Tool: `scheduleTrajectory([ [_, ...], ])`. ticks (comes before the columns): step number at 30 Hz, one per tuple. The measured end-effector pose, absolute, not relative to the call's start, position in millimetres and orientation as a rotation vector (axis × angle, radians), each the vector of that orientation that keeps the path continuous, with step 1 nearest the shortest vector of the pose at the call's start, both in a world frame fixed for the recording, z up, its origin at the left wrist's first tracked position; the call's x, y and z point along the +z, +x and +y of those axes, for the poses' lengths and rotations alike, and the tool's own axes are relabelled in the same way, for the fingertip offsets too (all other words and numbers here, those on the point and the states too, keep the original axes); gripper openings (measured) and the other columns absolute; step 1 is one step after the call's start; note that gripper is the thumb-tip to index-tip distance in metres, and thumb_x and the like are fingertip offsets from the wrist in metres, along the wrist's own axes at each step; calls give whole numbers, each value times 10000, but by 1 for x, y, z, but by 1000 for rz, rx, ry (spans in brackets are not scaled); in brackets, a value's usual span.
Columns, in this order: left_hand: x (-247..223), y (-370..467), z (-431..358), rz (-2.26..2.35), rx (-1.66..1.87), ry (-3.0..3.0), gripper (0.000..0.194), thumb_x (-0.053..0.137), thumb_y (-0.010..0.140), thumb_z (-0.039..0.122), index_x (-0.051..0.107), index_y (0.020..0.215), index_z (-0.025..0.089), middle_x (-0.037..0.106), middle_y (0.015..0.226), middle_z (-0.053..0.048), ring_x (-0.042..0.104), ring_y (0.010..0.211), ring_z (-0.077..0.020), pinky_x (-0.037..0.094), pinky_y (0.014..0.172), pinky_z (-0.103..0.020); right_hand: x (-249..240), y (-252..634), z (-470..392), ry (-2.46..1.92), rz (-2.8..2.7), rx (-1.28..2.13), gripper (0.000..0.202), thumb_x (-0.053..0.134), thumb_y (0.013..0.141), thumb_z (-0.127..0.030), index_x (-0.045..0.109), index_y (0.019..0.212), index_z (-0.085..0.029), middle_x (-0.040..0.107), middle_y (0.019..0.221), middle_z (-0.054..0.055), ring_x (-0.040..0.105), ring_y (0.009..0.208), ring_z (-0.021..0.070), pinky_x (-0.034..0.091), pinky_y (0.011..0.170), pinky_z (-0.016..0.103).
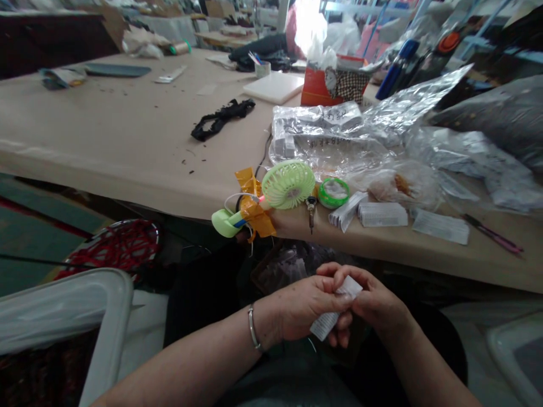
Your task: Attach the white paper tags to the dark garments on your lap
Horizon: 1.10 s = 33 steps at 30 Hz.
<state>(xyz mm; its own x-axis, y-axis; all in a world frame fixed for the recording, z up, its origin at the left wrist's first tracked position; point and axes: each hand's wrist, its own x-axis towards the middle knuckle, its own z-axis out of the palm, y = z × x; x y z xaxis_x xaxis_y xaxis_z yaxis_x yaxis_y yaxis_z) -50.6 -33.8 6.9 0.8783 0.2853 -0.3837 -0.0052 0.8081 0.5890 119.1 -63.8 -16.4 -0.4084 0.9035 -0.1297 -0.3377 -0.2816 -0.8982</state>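
Note:
In front of my lap, below the table edge, my left hand (305, 308) and my right hand (377, 302) meet around a small white printed label (326, 325). Fingers of both hands are closed on it; its lower end sticks out under my left hand and an upper piece shows between the thumbs. Whether it is one label or several cannot be made out. On the table just beyond lie stacks of similar white labels (382, 215), a round green container (334, 193) and a small metal-tipped tool (311, 213).
A green fan (288, 183) is fixed to the table edge with orange tape (257, 210). Clear plastic bags (339, 141) cover the table's right part, near purple-handled tweezers or snips (494, 234). A black fabric strip (220, 118) lies mid-table. A white bin (106, 299) stands at left.

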Motion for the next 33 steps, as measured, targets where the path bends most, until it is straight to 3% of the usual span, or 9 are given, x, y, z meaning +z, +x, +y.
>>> scheduleTrajectory([
  [4,6,-47,-36,533,183,645,403,716,682,510,566,772,147,528,558,29,539,439,-92,408,414,-195,-22,121,-65,-860,-1024,1812,246,752,677,-376,658,831,-209,613,1230,84,654,1037,274,546,840,431],
  [7,6,-47,-35,541,219,628,370,705,696,484,561,773,152,513,545,34,540,446,-93,389,411,-186,-22,123,-67,-960,-1117,1710,339,707,724,-384,654,1027,-243,650,1174,81,681,950,247,574,770,394],
  [10,5,-48,-32,554,273,611,361,696,711,482,565,799,158,505,567,40,549,467,-93,390,428,-182,-19,124,-69,-1179,-1309,1350,407,618,818,-383,582,1209,-275,664,1151,75,680,931,213,578,766,342],
  [14,1,-49,-28,604,324,618,318,687,720,446,557,745,156,503,565,42,539,458,-84,392,434,-179,-14,121,-73,-1410,-1678,657,359,596,856,-312,600,1210,-251,631,1204,87,614,1104,226,514,941,348],
  [19,0,-48,-27,665,352,606,310,708,674,419,565,737,150,495,542,48,530,443,-81,388,426,-177,-13,111,-71,-1439,-1842,386,327,538,892,-313,606,1196,-215,662,1144,100,639,1063,225,541,903,340],
  [28,3,-55,-24,669,410,614,344,698,676,458,541,724,156,479,549,48,524,455,-79,374,428,-177,-17,101,-63,-1457,-1623,643,345,580,864,-342,607,1192,-236,697,1085,69,682,957,201,564,824,295],
  [33,3,-60,-22,685,503,639,321,634,737,469,529,738,166,481,553,45,503,441,-82,380,434,-186,-17,92,-52,-1367,-1122,1236,244,635,829,-409,628,983,-220,685,752,0,659,591,141,550,526,233],
])
